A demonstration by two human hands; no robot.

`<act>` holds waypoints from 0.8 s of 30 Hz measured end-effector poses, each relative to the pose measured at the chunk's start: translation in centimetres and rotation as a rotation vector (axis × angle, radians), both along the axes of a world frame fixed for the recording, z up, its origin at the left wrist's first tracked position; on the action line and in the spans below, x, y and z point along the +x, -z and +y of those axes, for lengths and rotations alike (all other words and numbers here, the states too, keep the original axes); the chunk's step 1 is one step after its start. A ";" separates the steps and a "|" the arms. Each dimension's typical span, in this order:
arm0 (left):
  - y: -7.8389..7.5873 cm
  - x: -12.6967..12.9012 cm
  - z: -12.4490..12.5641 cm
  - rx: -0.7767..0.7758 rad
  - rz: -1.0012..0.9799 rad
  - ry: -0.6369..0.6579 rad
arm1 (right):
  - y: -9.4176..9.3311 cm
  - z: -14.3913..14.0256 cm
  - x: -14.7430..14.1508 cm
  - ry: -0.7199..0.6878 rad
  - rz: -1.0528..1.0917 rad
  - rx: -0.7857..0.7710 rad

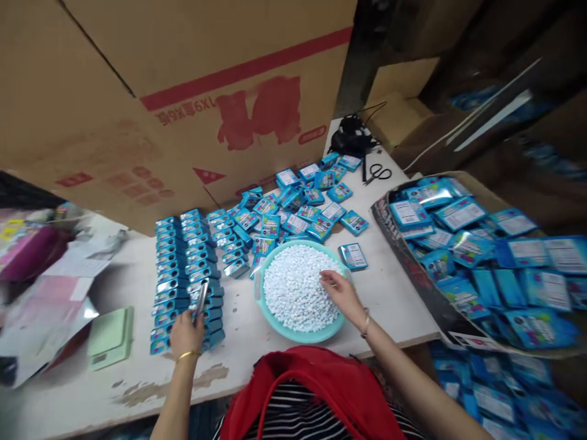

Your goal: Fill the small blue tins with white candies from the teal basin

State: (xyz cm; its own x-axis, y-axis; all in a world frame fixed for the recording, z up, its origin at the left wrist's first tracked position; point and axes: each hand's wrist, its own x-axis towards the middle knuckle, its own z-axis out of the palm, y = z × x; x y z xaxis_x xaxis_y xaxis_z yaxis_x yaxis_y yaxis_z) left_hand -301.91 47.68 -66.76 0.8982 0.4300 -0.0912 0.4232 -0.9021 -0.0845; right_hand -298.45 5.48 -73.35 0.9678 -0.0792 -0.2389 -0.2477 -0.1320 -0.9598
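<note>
While only the head view is on hand, it shows both of the person's hands at work over a worn white table. The left hand is closed around a small open tin, held edge-up so that its long axis runs away from the person and a little to the right, out over the near end of the rows of blue tins that stand in tidy columns on the table. The right hand rests on the near right part of a teal basin heaped with small white tablets; its fingers are curled down into the heap with the tips touching the tablets, and whether they have pinched any cannot be told from here. The relation that counts is sideways: the basin lies to the right of the held tin, with a bare strip of table between them, so the tablets sit just under the right hand and well apart from the left, while the tin's open end faces roughly up and forward rather than toward the basin. Beyond the basin a loose pile of blue packets spreads toward a big cardboard box, with scissors farther back. To the right, a carton holds more blue packs, and a pale green scale lies near the left forearm.
</note>
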 end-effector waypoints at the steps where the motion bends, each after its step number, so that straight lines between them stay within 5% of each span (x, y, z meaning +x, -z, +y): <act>1: 0.3 0.3 0.1 0.031 0.028 -0.012 | -0.4 0.4 0.6 -0.026 -0.017 -0.022; 4: 1.0 0.7 0.4 0.123 0.092 -0.011 | 0.2 -1.7 2.8 -0.007 -0.093 -0.165; 8: 1.4 0.8 0.3 0.206 0.060 0.088 | 3.5 -8.9 5.8 -0.040 -0.115 -0.559; 13: 0.2 1.0 -1.3 0.153 -0.132 0.086 | 8.7 -14.8 7.8 -0.507 0.144 -0.925; 18: -0.8 1.5 -6.7 -0.216 -0.278 0.169 | 11.4 -15.3 9.4 -0.823 0.016 -0.981; 24: 1.3 1.0 -15.5 -0.516 -0.069 0.332 | 10.7 -15.0 10.6 -0.619 0.117 -0.851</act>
